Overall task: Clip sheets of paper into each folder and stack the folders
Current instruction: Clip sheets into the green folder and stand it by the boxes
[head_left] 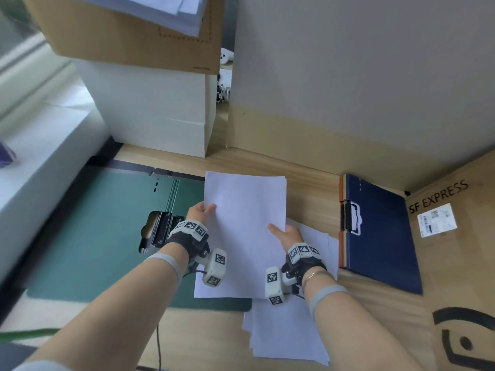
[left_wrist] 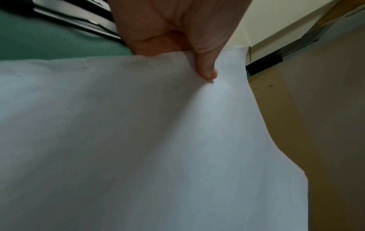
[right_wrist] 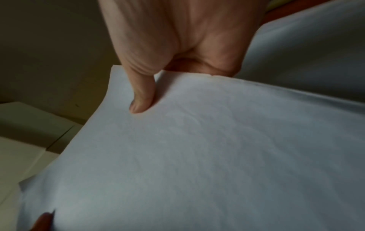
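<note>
I hold a thin sheaf of white sheets (head_left: 245,231) above the desk with both hands. My left hand (head_left: 201,210) pinches its left edge, thumb on top (left_wrist: 205,68), fingers hidden underneath. My right hand (head_left: 284,234) pinches the right edge the same way, thumb on the paper (right_wrist: 141,100). An open green folder (head_left: 107,236) lies flat to the left, with its black clip (head_left: 158,228) just left of my left wrist. A closed blue folder (head_left: 383,236) with a black clip (head_left: 352,218) lies to the right. More loose white paper (head_left: 289,333) lies under my right forearm.
A white box (head_left: 155,108) topped by a brown carton (head_left: 128,36) stands at the back left. A large cardboard box (head_left: 348,89) stands behind the paper, and an "SF EXPRESS" carton (head_left: 455,250) sits at the right. A white ledge (head_left: 40,145) runs along the left.
</note>
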Tool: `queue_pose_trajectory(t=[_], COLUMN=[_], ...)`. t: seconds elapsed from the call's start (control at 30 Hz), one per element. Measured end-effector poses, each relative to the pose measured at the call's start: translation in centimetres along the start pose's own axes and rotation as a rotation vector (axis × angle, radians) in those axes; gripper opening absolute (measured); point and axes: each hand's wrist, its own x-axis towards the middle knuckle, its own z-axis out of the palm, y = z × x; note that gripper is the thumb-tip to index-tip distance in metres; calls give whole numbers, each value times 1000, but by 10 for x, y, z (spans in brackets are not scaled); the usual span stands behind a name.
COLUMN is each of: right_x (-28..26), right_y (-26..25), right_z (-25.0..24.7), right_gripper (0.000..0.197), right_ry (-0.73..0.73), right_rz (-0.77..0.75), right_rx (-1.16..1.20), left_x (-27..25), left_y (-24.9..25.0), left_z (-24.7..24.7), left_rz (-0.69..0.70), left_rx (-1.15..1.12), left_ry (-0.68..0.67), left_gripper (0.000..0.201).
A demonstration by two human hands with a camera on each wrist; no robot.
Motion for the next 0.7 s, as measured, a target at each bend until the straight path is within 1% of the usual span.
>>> queue_pose_trajectory(t=[0.1, 0.13, 0.23, 0.33, 0.4, 0.5, 0.6, 0.7], right_x=[-2, -2, -2, -4, -4, -4, -4, -6], right_y=[-2, -2, -5, -8, -9, -8, -6, -5], right_z=[16, 21, 30, 37, 41, 46, 50, 54], right_gripper=[35, 35, 35, 34, 34, 34, 33, 31], right_ry=[8, 9, 8, 11, 16, 51, 71, 85], right_rz=[4, 7, -1, 2, 10, 8, 8, 8], right_rx=[-73, -88, -105, -88, -95, -115, -110, -88], left_x=[3, 4, 12, 15, 18, 19, 17, 23], left_y=[-5, -5, -12, -16, -20, -23, -23, -30], left_z=[-13, -16, -24, -30, -33, -42, -55, -62], left_rz=[-38, -50, -41, -40, -28, -14, -6, -27], left_rx=[32, 42, 48, 67, 103, 169, 205, 150], left_ry=[13, 17, 23, 55, 53, 61, 60, -8], left_gripper=[44, 47, 31, 41, 42, 37, 24, 17])
